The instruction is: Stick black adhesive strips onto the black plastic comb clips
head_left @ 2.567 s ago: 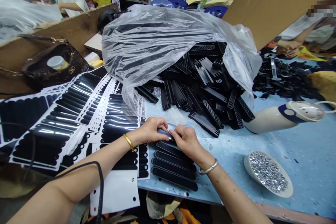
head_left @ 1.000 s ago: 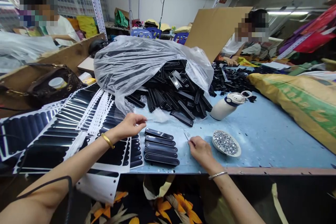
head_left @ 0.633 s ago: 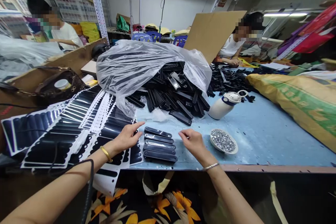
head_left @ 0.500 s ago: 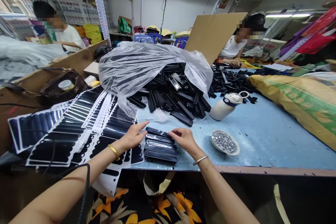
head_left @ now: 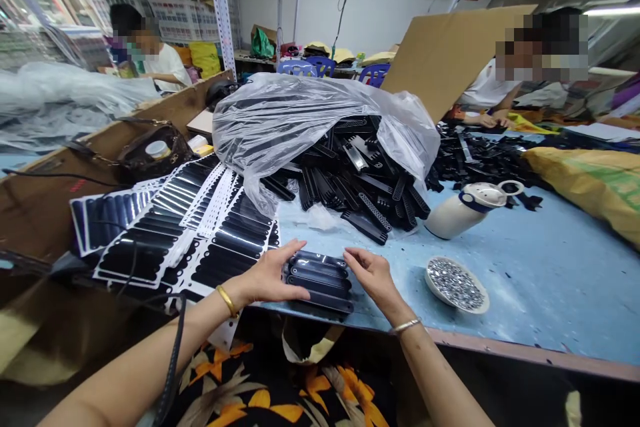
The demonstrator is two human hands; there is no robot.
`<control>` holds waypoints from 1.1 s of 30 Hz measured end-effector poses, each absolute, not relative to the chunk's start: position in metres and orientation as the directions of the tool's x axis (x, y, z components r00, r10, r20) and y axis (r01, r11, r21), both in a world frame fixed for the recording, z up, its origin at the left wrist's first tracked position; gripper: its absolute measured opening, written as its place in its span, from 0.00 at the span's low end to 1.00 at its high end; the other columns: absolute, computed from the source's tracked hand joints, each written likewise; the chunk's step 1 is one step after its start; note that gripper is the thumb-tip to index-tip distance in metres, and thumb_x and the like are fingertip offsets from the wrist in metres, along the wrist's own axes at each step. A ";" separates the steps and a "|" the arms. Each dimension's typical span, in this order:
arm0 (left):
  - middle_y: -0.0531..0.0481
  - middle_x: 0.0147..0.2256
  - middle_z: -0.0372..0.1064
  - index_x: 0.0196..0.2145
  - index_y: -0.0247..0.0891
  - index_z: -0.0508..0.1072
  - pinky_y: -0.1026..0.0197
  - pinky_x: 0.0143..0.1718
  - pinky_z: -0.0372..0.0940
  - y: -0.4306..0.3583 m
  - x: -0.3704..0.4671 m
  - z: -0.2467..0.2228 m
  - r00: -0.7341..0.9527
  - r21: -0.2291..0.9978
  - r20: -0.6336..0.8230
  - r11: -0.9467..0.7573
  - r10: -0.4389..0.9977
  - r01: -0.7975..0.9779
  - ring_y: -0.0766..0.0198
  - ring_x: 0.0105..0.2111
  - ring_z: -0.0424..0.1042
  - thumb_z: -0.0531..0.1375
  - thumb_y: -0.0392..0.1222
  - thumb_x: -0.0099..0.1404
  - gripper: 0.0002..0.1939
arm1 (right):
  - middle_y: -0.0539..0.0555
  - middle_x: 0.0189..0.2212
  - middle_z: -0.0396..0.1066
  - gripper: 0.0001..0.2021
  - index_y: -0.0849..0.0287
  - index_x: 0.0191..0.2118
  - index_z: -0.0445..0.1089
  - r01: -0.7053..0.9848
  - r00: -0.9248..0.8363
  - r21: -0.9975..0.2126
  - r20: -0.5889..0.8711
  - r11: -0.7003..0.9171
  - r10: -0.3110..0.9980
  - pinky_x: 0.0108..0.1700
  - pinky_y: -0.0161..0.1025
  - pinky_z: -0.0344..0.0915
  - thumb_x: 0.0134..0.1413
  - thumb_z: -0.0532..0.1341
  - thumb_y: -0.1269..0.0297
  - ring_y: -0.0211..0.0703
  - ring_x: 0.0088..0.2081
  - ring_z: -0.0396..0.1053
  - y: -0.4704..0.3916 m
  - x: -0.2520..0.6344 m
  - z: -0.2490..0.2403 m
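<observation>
Several flat black handle-like pieces (head_left: 320,283) lie side by side in a neat row near the table's front edge, with glossy upper faces. My left hand (head_left: 275,273) is open at the row's left end. Its fingers point to the far piece, and its thumb stretches over the nearer ones. At the far right corner of the row is my right hand (head_left: 375,277), fingers slightly bent and parted, holding nothing that I can see. Whether its fingertips touch the pieces I cannot tell. Sheets of black stickers (head_left: 225,253) lie left of the row.
Behind the row, a clear plastic bag (head_left: 280,113) spills black fork-ended pieces (head_left: 365,223). To the right stand a white bottle (head_left: 457,213) and a bowl of small silvery metal parts (head_left: 484,307). A brown handbag (head_left: 145,157) sits at left. Two people work farther back.
The view has swung left, so things sit farther right in it. My left hand has spread, its thumb moving down over the nearer pieces. My right hand stays by the right end.
</observation>
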State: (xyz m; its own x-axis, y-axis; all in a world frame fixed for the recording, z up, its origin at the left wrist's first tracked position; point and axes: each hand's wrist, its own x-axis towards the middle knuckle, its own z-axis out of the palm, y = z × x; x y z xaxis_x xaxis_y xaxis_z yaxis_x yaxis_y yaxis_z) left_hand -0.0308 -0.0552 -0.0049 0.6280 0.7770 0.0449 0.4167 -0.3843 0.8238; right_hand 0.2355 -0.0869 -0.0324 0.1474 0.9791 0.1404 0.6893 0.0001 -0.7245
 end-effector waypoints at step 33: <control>0.40 0.64 0.55 0.68 0.41 0.50 0.50 0.62 0.56 -0.045 -0.038 0.002 0.691 0.852 -0.085 -0.307 0.718 0.424 0.46 0.60 0.62 0.71 0.40 0.47 0.55 | 0.65 0.58 0.65 0.47 0.58 0.67 0.53 0.651 -0.305 -0.638 0.276 0.411 0.911 0.56 0.58 0.66 0.42 0.70 0.55 0.65 0.56 0.66 -0.138 0.251 -0.039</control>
